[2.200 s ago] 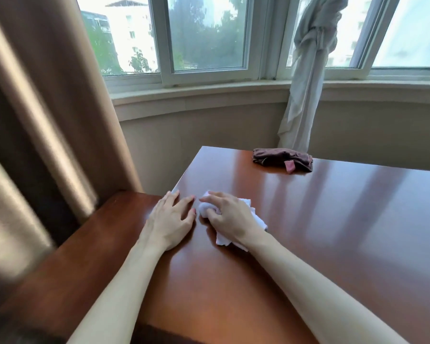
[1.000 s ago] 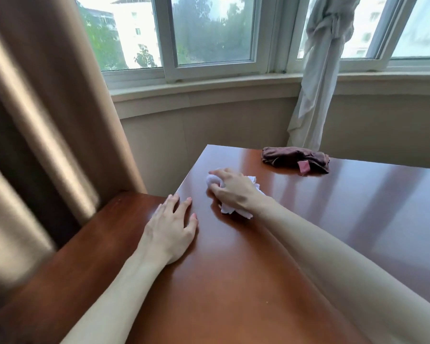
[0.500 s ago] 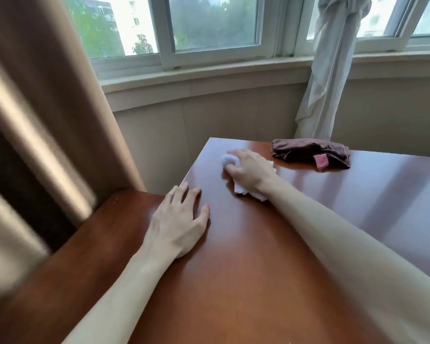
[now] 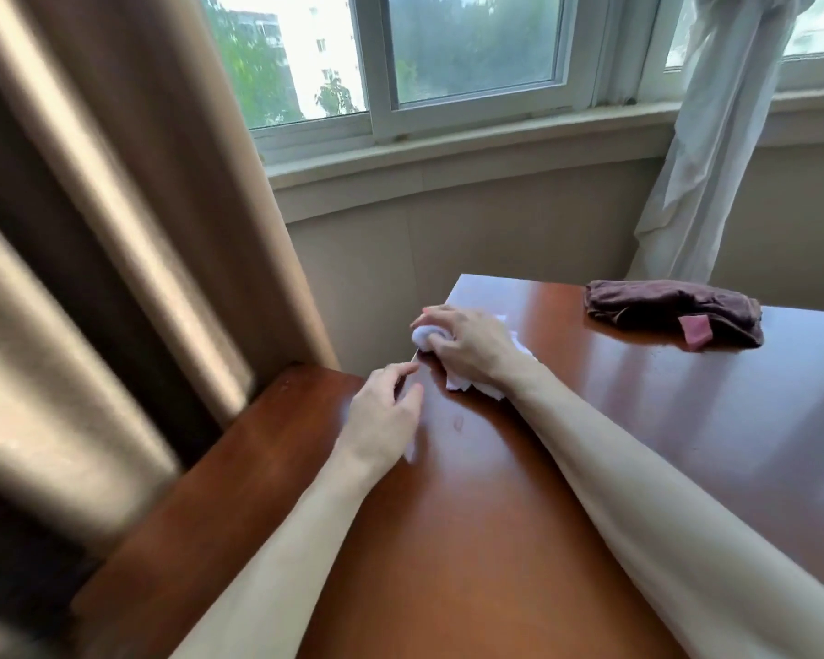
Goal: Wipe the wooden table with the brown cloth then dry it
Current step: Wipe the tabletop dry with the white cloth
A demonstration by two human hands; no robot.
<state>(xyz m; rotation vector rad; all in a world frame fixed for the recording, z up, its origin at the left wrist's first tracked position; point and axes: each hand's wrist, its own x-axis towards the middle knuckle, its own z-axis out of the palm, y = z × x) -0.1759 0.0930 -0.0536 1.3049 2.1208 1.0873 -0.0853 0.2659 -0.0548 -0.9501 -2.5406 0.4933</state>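
Note:
My right hand (image 4: 467, 347) grips a crumpled white tissue (image 4: 462, 383) and presses it on the glossy wooden table (image 4: 519, 516) at its far left edge. Part of the tissue bulges out past my fingers over that edge. My left hand (image 4: 384, 418) rests on the table's left edge just behind it, fingers loosely bent, holding nothing. The brown cloth (image 4: 671, 311), bunched up with a pink tag showing, lies untouched at the table's far edge to the right.
A lower wooden surface (image 4: 220, 487) adjoins the table on the left. A heavy beige curtain (image 4: 115, 230) hangs at the left, a white sheer curtain (image 4: 714, 159) behind the brown cloth. A curved wall and window sill (image 4: 448, 149) stand beyond the table.
My right hand has slid the tissue away from me and leftward to the table's far left edge. My left hand shifted forward and its fingers have curled slightly. The view tilted down.

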